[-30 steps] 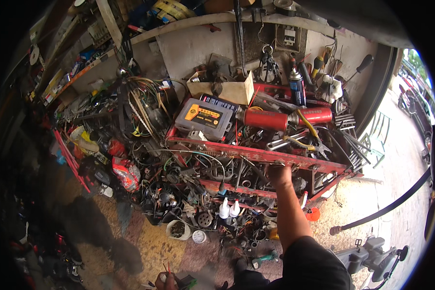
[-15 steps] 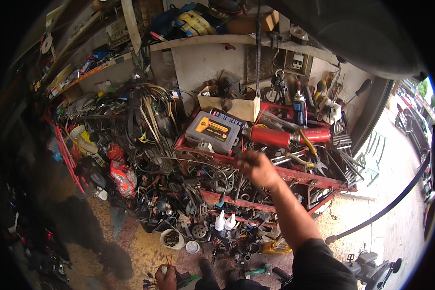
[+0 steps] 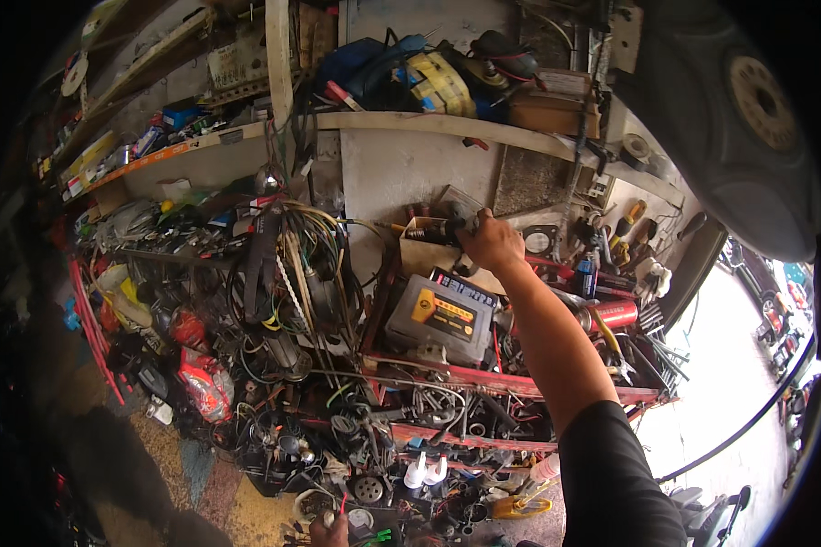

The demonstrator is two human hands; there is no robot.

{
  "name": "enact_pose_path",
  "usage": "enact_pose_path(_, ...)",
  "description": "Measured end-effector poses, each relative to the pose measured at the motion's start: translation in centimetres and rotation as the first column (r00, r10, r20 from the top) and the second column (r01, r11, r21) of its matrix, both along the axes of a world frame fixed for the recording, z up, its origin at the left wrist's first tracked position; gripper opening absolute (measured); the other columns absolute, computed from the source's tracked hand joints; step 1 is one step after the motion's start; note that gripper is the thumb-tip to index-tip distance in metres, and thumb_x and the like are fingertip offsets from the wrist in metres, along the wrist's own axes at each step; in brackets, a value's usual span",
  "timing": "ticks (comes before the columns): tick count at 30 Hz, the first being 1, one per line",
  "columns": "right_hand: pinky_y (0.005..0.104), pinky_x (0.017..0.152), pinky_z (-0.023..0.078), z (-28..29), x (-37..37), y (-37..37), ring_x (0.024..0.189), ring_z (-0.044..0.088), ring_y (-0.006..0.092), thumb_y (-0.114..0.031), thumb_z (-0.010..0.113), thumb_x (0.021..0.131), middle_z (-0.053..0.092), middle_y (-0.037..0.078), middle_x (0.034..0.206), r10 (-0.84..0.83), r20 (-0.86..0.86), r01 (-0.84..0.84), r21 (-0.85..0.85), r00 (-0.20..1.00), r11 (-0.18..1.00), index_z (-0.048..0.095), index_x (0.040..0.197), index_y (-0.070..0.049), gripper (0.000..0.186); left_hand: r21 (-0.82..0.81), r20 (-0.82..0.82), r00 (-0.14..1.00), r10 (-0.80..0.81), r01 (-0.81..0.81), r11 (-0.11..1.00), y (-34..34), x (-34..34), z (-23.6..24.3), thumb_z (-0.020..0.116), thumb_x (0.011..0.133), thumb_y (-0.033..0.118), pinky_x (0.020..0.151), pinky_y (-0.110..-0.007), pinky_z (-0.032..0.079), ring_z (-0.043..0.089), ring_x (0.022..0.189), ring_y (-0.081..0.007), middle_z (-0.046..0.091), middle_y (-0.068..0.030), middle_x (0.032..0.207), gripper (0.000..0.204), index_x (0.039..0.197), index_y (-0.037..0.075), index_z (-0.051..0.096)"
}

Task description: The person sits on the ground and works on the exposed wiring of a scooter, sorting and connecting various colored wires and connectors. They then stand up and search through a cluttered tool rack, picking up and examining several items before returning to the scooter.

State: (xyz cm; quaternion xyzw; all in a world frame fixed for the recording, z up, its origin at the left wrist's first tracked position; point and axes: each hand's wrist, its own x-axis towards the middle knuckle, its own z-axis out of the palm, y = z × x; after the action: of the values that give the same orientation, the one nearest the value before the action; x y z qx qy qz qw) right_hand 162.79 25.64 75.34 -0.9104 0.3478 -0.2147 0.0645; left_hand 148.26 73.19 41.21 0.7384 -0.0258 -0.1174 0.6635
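Note:
My right hand [image 3: 496, 242] reaches over a toolbox to a cardboard box [image 3: 429, 257] of dark parts. Its fingers curl at a greyish part [image 3: 466, 217] by the box's right side; what lies under the fingertips is hidden. In front of the box lies a grey plastic case [image 3: 440, 319] with a yellow-and-black label. At the lower edge my left hand [image 3: 329, 531] is closed around a small pale thing with a thin red piece [image 3: 343, 502] sticking up. Its exact kind is too small to tell.
The red metal toolbox [image 3: 483, 379] holds pliers [image 3: 616, 351], a red cylinder [image 3: 614, 314] and a spray can [image 3: 585, 273]. Cables [image 3: 296, 264] hang to the left. Two white bottles [image 3: 426, 472] stand below. A large dark rounded object [image 3: 716, 118] overhangs at upper right.
My right hand has moved from above the toolbox's front edge back to the cardboard box. My left hand still grips the thin red piece, lower in view. The whole view has shifted.

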Motion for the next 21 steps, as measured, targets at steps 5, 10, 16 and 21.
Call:
enact_pose_path(5,0.0462,0.090,0.051,-1.6,2.3,-1.2,0.105,0.065,0.0385,-0.045,0.064,0.083,0.068,0.023,0.106,-0.069,-0.024,0.070,0.010,0.997,0.998,0.055,0.124,-0.004,0.059,0.018,0.143,0.989,-0.047,0.045,0.999,1.6,6.0,-1.2,0.064,0.092,0.018,0.075,-0.031,0.051,0.062,0.085,-0.0174,0.068,-0.0069,0.096,0.025,0.109,-0.001,0.065)
enact_pose_path(10,0.0513,0.081,0.052,-0.9,1.3,-2.2,0.090,0.065,0.0447,-0.034,0.060,0.086,0.068,0.027,0.090,-0.090,0.163,0.108,-0.106,0.983,0.989,0.055,0.113,-0.001,0.042,0.072,0.078,0.992,-0.101,0.095,0.993,1.8,9.1,0.3,0.064,0.091,0.025,0.062,-0.036,0.044,0.054,0.067,-0.0166,0.062,-0.0045,0.075,0.026,0.090,-0.001,0.063)
enact_pose_path(16,0.0493,0.064,0.055,-3.1,-4.0,2.6,0.071,0.066,0.0425,-0.019,0.063,0.082,0.066,0.026,0.086,0.389,0.417,-0.263,-0.329,0.822,0.907,0.050,0.122,0.000,0.046,0.143,0.035,0.988,-0.153,0.146,0.979,0.3,11.6,-0.7,0.064,0.090,0.024,0.066,-0.036,0.045,0.055,0.072,-0.0188,0.060,-0.0054,0.079,0.027,0.098,-0.002,0.063)
enact_pose_path(21,0.0500,0.072,0.054,-8.0,-4.8,6.0,0.080,0.066,0.0420,-0.024,0.068,0.082,0.066,0.025,0.091,0.168,0.152,-0.146,-0.142,0.974,0.979,0.050,0.126,-0.002,0.053,0.398,0.150,0.950,-0.273,0.195,0.896,-1.3,12.8,-1.9,0.063,0.090,0.032,0.073,-0.042,0.047,0.060,0.078,-0.0285,0.066,-0.0148,0.085,0.036,0.100,-0.002,0.064)
